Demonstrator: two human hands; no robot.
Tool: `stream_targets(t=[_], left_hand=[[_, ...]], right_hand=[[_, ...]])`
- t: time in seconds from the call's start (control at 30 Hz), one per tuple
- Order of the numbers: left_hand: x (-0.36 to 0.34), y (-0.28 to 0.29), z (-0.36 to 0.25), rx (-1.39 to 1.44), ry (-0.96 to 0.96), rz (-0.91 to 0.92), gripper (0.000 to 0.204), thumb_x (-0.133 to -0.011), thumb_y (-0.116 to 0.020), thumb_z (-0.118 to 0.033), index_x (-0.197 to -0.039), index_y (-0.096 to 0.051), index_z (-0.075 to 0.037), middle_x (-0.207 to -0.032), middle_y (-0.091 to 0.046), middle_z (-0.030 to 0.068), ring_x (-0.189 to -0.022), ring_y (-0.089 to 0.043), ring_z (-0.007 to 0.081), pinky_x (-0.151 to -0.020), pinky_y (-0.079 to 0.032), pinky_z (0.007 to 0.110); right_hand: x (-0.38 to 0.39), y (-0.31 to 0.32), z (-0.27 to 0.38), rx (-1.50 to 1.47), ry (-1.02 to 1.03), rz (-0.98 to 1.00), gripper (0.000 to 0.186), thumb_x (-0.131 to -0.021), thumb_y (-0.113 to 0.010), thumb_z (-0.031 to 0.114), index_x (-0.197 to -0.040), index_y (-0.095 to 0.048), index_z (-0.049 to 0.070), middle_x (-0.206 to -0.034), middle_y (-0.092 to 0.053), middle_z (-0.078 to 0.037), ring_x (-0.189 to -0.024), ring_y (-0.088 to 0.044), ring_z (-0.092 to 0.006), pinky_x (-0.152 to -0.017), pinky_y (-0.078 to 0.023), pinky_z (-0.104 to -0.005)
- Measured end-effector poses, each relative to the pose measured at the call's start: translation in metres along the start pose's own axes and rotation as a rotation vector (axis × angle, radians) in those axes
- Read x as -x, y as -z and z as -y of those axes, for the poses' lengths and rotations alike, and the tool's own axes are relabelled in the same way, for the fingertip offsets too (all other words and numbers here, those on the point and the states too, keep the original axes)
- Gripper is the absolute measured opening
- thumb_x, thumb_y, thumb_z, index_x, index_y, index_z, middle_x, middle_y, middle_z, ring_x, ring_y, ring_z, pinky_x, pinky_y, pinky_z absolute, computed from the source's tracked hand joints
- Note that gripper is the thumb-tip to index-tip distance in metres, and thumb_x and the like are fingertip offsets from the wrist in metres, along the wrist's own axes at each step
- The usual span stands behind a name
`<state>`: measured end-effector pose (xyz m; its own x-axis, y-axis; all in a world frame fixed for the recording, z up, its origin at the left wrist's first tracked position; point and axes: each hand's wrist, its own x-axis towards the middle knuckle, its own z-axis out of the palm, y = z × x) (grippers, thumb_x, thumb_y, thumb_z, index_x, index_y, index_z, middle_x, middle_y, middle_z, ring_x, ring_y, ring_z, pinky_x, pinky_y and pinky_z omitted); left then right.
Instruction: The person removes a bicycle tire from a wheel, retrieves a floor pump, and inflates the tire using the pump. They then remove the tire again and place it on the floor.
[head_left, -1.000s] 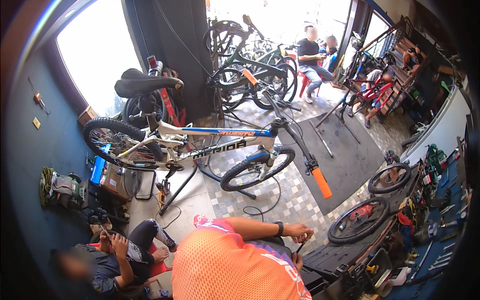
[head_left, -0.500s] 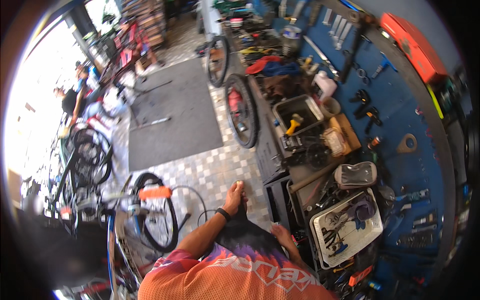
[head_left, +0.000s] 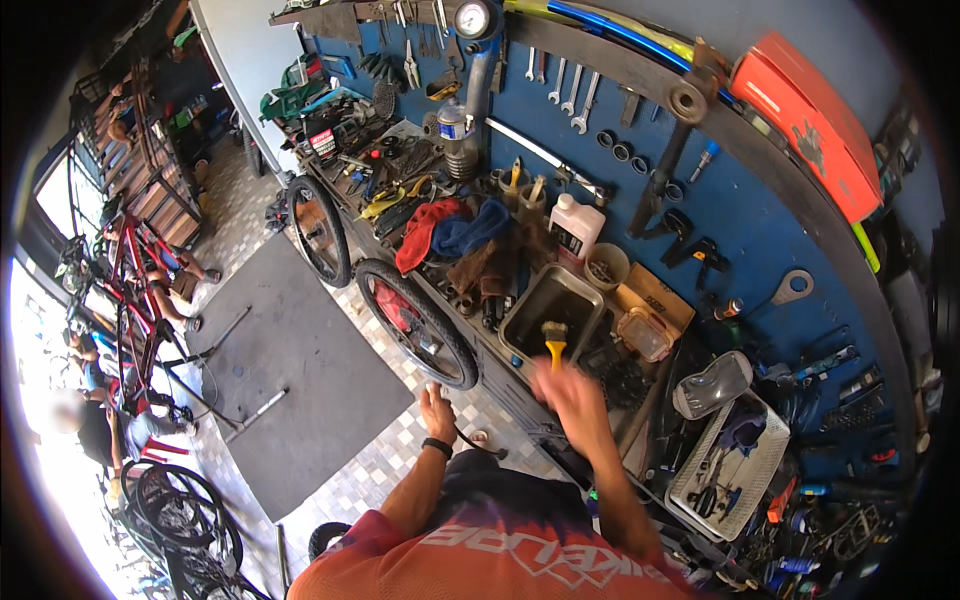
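My right hand [head_left: 577, 402] is stretched over the front of the workbench, smeared by motion. It is nearest to a paintbrush [head_left: 556, 345] with a yellow handle and dark bristles. The handle's lower end is hidden at my fingers, and I cannot tell whether they grip it. Behind the brush lies a rectangular metal tray [head_left: 517, 300] with dark contents. Below the bicycle wheel [head_left: 467, 362] at the bench edge, my left hand [head_left: 437, 415] is closed, a black band on its wrist. A black hose-like strip [head_left: 473, 440] shows beside it; what the fingers hold is unclear.
Red and blue rags [head_left: 430, 232], a white bottle [head_left: 576, 226] and a white basket [head_left: 770, 470] of tools crowd the bench. Wrenches [head_left: 571, 90] hang on the blue wall. Left are a dark mat [head_left: 300, 350], bicycles [head_left: 185, 510] and people.
My view has swung right toward the bench. My right hand has come up from low beside my body to the paintbrush. My left hand is still closed in front of me.
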<state>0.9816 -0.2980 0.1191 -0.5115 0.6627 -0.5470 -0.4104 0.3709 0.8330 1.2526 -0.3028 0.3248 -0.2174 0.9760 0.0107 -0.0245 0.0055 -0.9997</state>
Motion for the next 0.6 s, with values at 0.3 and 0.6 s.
stream_targets(t=[0.3,0.6], left_hand=[[0.016,-0.023,-0.166,0.051,-0.369,0.5,0.038,-0.115,-0.054,-0.04,-0.128,-0.07,-0.008,-0.068,-0.038,-0.0116,-0.057,-0.032,0.0016,-0.05,-0.025,0.024],[0.018,0.024,-0.239,-0.155,-0.59,0.37,0.037,-0.111,-0.06,-0.036,-0.115,-0.069,0.0,-0.072,-0.049,-0.0007,-0.066,-0.042,0.0086,-0.059,-0.037,0.03]], right_hand=[[-0.432,-0.107,0.24,0.028,0.417,-0.323,0.061,-0.089,-0.082,0.057,-0.104,-0.074,-0.002,-0.094,-0.077,-0.012,-0.098,-0.073,-0.0189,-0.081,-0.056,-0.0388],[-0.352,-0.185,0.282,-0.383,0.519,0.051,0.043,-0.105,-0.062,0.044,-0.076,-0.049,0.015,-0.06,-0.037,0.004,-0.05,-0.035,-0.014,-0.053,-0.04,-0.0336]])
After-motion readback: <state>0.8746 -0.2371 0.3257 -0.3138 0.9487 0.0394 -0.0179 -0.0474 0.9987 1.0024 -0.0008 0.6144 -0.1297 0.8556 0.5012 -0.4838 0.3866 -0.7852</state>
